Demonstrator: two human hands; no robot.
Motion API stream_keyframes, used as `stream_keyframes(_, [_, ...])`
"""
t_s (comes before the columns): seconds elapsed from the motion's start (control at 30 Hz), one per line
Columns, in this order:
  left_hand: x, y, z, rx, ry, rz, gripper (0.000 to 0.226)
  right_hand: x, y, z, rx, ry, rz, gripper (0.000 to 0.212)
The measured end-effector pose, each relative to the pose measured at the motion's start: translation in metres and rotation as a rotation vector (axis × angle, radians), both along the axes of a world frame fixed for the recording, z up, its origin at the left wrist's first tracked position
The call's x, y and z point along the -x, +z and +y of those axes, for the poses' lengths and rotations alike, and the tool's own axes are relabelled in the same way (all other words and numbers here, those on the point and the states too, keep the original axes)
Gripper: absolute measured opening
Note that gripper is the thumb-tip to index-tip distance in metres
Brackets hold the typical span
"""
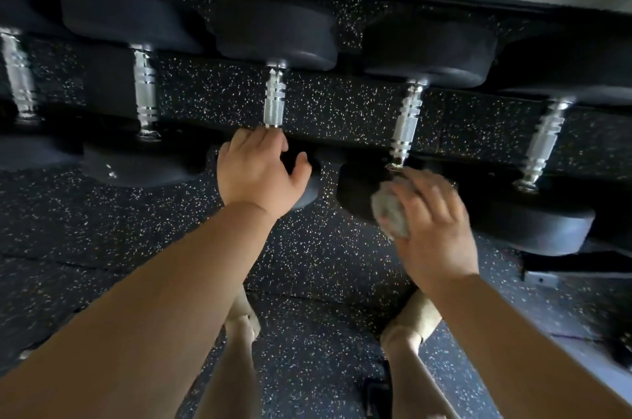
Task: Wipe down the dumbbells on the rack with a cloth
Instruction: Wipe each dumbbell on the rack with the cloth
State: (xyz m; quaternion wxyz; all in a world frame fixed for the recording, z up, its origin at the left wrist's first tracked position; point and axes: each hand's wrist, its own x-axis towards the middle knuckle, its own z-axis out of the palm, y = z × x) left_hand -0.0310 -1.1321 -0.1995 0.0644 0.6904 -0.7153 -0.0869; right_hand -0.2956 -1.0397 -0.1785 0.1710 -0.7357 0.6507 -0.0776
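Several black dumbbells with knurled chrome handles lie side by side on a low rack. My left hand grips the near head of the middle dumbbell, just below its handle. My right hand presses a crumpled grey cloth against the near head of the dumbbell to its right, whose handle rises above. The cloth is partly hidden under my fingers and looks blurred.
More dumbbells flank these two: handles at the left and at the right. Black speckled rubber floor lies below. My legs and shoes stand close under the rack. A grey rack foot sits at the right.
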Motion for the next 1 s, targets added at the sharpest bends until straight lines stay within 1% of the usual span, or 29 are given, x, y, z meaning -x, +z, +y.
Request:
stream_keyframes(0.03, [0.000,-0.001,0.000,0.004,-0.007,0.005,0.036,0.006,0.000,0.006,-0.040,-0.140,-0.027,0.052])
stream_keyframes(0.1, [0.001,-0.002,-0.001,-0.013,-0.009,-0.010,0.037,-0.001,0.005,0.010,-0.165,-0.516,-0.145,0.057])
stream_keyframes(0.13, [0.001,-0.001,-0.001,-0.023,-0.010,-0.022,0.038,-0.013,0.005,0.008,-0.178,-0.671,-0.201,0.056])
stream_keyframes(0.17, [0.001,0.000,-0.002,-0.034,-0.016,-0.028,0.039,-0.029,0.009,0.005,-0.159,-0.740,-0.211,0.054])
stream_keyframes(0.2, [0.001,0.001,-0.003,-0.044,-0.024,-0.030,0.040,-0.050,0.012,0.000,-0.094,-0.711,-0.161,0.050])
stream_keyframes(0.27, [0.001,0.006,-0.005,-0.078,-0.035,-0.021,0.043,-0.092,0.009,-0.007,0.021,-0.450,-0.059,0.041])
stream_keyframes(0.33, [0.000,0.011,-0.008,-0.166,-0.038,0.004,0.045,-0.119,0.005,-0.013,-0.030,-0.171,-0.002,0.031])
stream_keyframes(0.37, [-0.002,0.014,-0.009,-0.209,-0.048,0.041,0.046,-0.123,0.004,-0.013,-0.076,-0.075,0.051,0.027])
stream_keyframes(0.4, [-0.007,0.018,-0.010,-0.228,-0.078,0.105,0.047,-0.122,0.008,-0.013,-0.126,-0.025,0.118,0.027])
stream_keyframes(0.43, [-0.013,0.021,-0.011,-0.225,-0.140,0.194,0.047,-0.115,0.012,-0.011,-0.164,-0.016,0.181,0.031])
stream_keyframes(0.47, [-0.023,0.026,-0.010,-0.194,-0.226,0.280,0.043,-0.108,0.015,-0.007,-0.160,-0.038,0.229,0.035])
stream_keyframes(0.5, [-0.037,0.031,-0.010,-0.139,-0.312,0.333,0.037,-0.099,0.017,-0.003,-0.154,-0.099,0.266,0.041])
stream_keyframes(0.53, [-0.055,0.036,-0.009,-0.076,-0.378,0.342,0.031,-0.089,0.019,0.002,-0.139,-0.195,0.273,0.047])
stream_keyframes(0.57, [-0.075,0.039,-0.009,-0.024,-0.414,0.320,0.028,-0.083,0.020,0.006,-0.126,-0.310,0.267,0.048])
stream_keyframes(0.63, [-0.119,0.041,-0.011,0.034,-0.422,0.212,0.028,-0.083,0.019,0.007,-0.107,-0.503,0.173,0.044])
stream_keyframes(0.7, [-0.155,0.038,-0.014,0.036,-0.427,0.094,0.030,-0.104,0.023,-0.003,-0.065,-0.565,0.012,0.039])
stream_keyframes(0.77, [-0.176,0.032,-0.022,0.008,-0.453,-0.016,0.034,-0.137,0.032,-0.020,-0.023,-0.614,-0.124,0.025])
stream_keyframes(0.8, [-0.180,0.029,-0.028,-0.017,-0.475,-0.078,0.037,-0.156,0.037,-0.029,-0.001,-0.533,-0.044,0.016])
stream_keyframes(0.83, [-0.181,0.026,-0.035,-0.047,-0.495,-0.142,0.040,-0.176,0.039,-0.034,0.035,-0.441,0.002,0.014])
stream_keyframes(0.87, [-0.182,0.023,-0.041,-0.084,-0.510,-0.212,0.045,-0.198,0.039,-0.038,0.069,-0.368,0.004,0.018])
stream_keyframes(0.9, [-0.182,0.021,-0.045,-0.126,-0.513,-0.288,0.049,-0.222,0.035,-0.039,0.074,-0.325,-0.101,0.026])
stream_keyframes(0.93, [-0.183,0.018,-0.047,-0.164,-0.508,-0.355,0.052,-0.244,0.026,-0.037,0.059,-0.268,-0.160,0.032])
stream_keyframes(1.0, [-0.181,0.013,-0.046,-0.179,-0.508,-0.410,0.051,-0.267,0.013,-0.032,0.028,-0.154,-0.124,0.038])
